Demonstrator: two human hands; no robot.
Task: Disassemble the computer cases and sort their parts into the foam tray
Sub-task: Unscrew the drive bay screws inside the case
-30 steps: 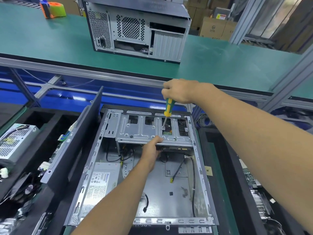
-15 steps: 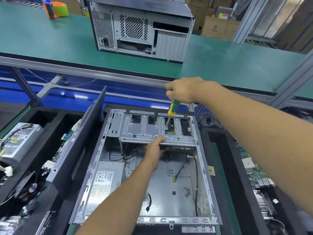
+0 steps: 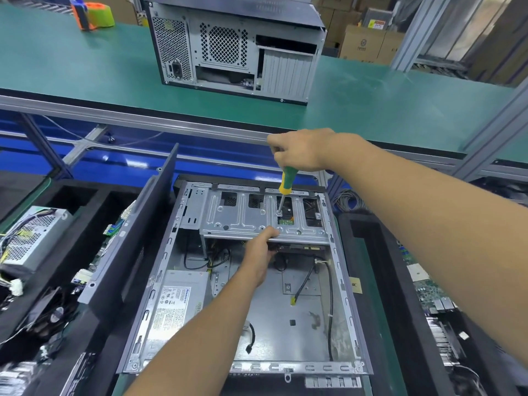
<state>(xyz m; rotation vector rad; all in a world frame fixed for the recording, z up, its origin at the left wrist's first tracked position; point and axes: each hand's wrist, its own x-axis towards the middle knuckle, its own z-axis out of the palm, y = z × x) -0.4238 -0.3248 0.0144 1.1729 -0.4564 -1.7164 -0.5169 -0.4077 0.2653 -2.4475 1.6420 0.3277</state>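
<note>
Head view: open case lies on its side before us, foam tray at left. Our right hand grips screwdriver, tip on drive cage screw. Left hand clasps cage front edge. Since a second ago, grips and tip unchanged; we judge screw still being loosened, cage not yet free.

This is a factory or electronics workshop line. A long table with a green mat runs across the far side on aluminium framing, and a closed computer case stands on it. Stacked cardboard boxes fill the background past its far edge. Nearer, an opened case lies flat between black foam trays holding a power supply and circuit boards.
</note>
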